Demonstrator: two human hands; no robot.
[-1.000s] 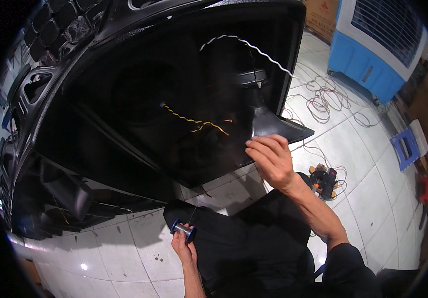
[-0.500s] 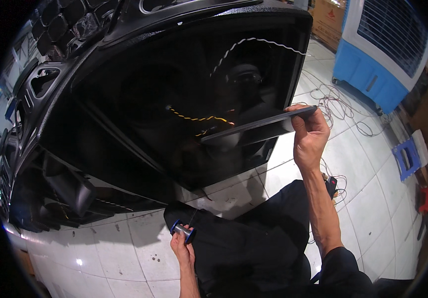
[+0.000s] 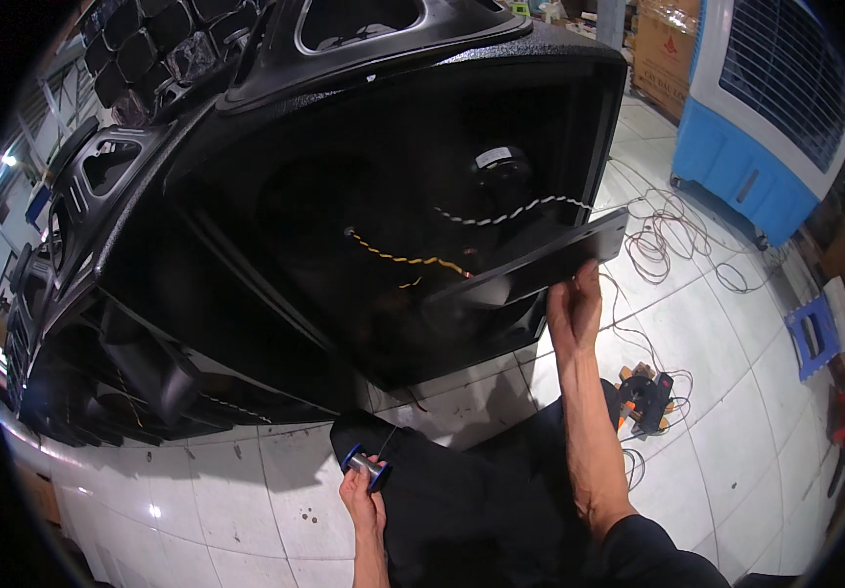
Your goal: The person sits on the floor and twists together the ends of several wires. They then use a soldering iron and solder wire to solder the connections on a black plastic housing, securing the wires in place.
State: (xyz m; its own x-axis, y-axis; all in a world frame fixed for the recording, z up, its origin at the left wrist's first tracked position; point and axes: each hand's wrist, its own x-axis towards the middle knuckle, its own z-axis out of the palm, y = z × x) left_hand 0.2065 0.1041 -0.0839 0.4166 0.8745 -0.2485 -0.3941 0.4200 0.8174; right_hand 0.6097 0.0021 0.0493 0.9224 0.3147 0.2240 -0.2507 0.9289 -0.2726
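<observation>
The right hand (image 3: 571,312) is clamped on 1 black panel (image 3: 540,265) raised at the open speaker cabinet (image 3: 344,196), apparently mid-fitting, while the left hand (image 3: 362,490) pinches a small spool (image 3: 368,465) below; seating it needs alignment.

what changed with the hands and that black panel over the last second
The right hand took hold of the flat black panel and raised it from the cabinet's lower edge up across the opening of the big black speaker cabinet, where it now holds it by the right end. The left hand stayed low, holding the small blue-ended spool. The yellow twisted wire hangs inside as before.
</observation>
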